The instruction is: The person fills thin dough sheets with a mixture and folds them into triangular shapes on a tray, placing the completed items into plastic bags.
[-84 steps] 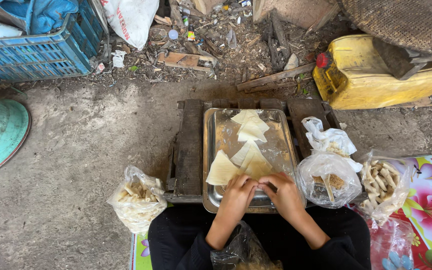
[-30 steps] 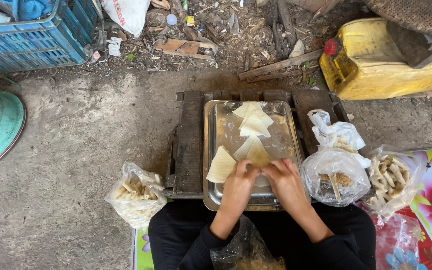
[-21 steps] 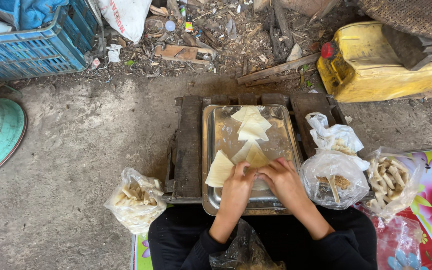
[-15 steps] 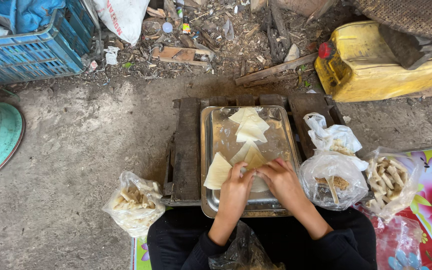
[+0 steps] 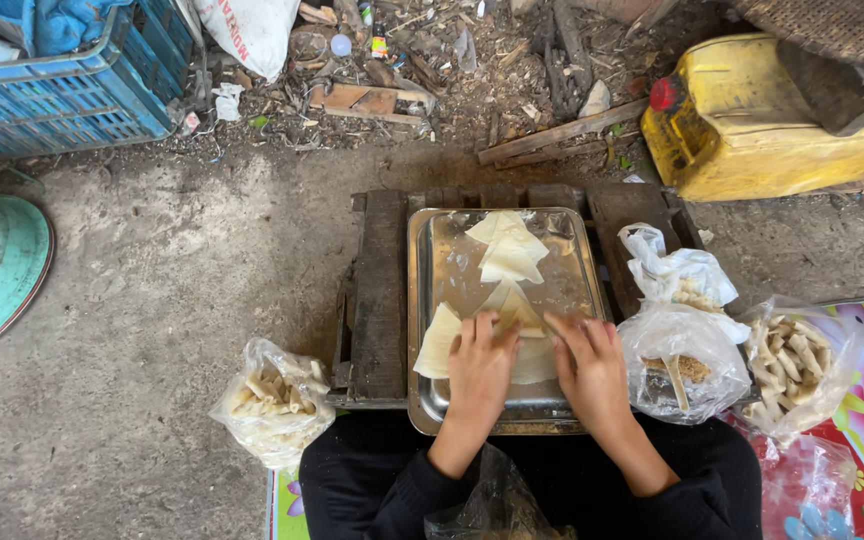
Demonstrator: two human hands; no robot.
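Both hands, the left hand (image 5: 480,358) and right hand (image 5: 588,362), are lying spread, fingertips pressing a thin pale triangular dough wrapper (image 5: 517,312) on the rectangular steel tray (image 5: 432,290); it looks light, limp, tearable, best pinched at edges.

Dark wooden stool (image 5: 380,300) on concrete floor (image 5: 172,300), bearing metal tray (image 5: 432,270).

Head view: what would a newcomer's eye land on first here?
Both hands, left hand and right hand, press on pale wrapper sheets in a metal tray on a dark wooden stand. A yellow jerrycan lies top right; a blue crate sits top left.
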